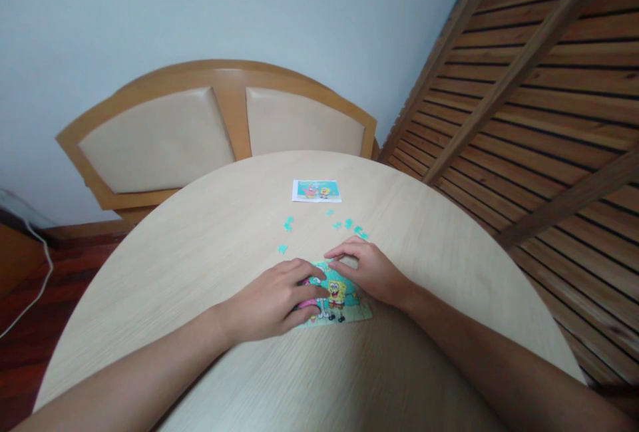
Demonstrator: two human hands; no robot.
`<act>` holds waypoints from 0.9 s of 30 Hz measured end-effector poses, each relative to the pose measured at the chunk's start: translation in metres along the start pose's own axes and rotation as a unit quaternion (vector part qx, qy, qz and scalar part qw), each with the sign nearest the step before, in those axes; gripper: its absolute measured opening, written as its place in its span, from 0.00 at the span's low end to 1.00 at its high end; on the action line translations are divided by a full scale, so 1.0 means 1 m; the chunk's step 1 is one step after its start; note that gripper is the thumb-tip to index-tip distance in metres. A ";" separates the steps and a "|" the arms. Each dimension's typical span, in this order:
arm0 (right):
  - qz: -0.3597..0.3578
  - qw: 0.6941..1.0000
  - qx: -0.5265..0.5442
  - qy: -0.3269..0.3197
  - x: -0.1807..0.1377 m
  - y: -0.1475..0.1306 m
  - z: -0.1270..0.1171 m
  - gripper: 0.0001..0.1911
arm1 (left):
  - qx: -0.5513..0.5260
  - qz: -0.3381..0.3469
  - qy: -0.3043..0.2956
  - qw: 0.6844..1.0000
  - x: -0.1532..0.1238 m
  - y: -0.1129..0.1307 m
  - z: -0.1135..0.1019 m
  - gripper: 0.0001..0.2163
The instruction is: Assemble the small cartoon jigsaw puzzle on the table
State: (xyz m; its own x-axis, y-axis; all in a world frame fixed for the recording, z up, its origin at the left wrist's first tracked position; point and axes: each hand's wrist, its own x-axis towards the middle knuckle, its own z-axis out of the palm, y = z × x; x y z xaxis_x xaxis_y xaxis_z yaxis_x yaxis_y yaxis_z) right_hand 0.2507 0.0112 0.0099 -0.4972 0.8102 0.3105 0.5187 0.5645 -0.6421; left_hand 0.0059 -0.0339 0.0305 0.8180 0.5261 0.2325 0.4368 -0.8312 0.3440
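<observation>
A small cartoon jigsaw puzzle (344, 302), partly put together, lies on the round pale wooden table (210, 239) in front of me. My left hand (274, 299) rests flat on the puzzle's left side, fingers stretched over the pink figure. My right hand (367, 269) lies on the puzzle's upper right part, fingers bent and pressing down at the top edge. Several loose teal puzzle pieces (349, 224) are scattered just beyond my hands. A printed reference picture (316, 190) of the same cartoon lies farther back on the table.
A wooden bench with two beige padded back panels (219, 126) stands behind the table against a pale blue wall. Slatted wooden panelling (539, 99) runs along the right. A white cable (34, 285) lies on the dark floor at left.
</observation>
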 end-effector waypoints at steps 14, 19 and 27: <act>-0.055 0.997 -0.056 -0.007 0.002 0.003 0.001 0.03 | 0.005 0.005 -0.006 1.000 0.000 -0.001 0.001 0.14; -0.058 0.997 -0.058 -0.007 0.001 0.003 0.000 0.04 | 0.007 0.006 -0.009 1.000 0.000 -0.002 0.002 0.14; -0.049 0.994 -0.094 -0.002 0.001 0.001 -0.009 0.04 | 0.001 -0.028 0.036 0.999 0.000 -0.004 -0.003 0.12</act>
State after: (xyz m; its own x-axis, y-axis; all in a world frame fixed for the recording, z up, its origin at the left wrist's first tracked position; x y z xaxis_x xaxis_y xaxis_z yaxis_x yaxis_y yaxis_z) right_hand 0.2574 0.0139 0.0159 -0.5533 0.7500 0.3625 0.5884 0.6599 -0.4672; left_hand 0.0027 -0.0301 0.0318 0.7629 0.5839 0.2775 0.4828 -0.8001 0.3561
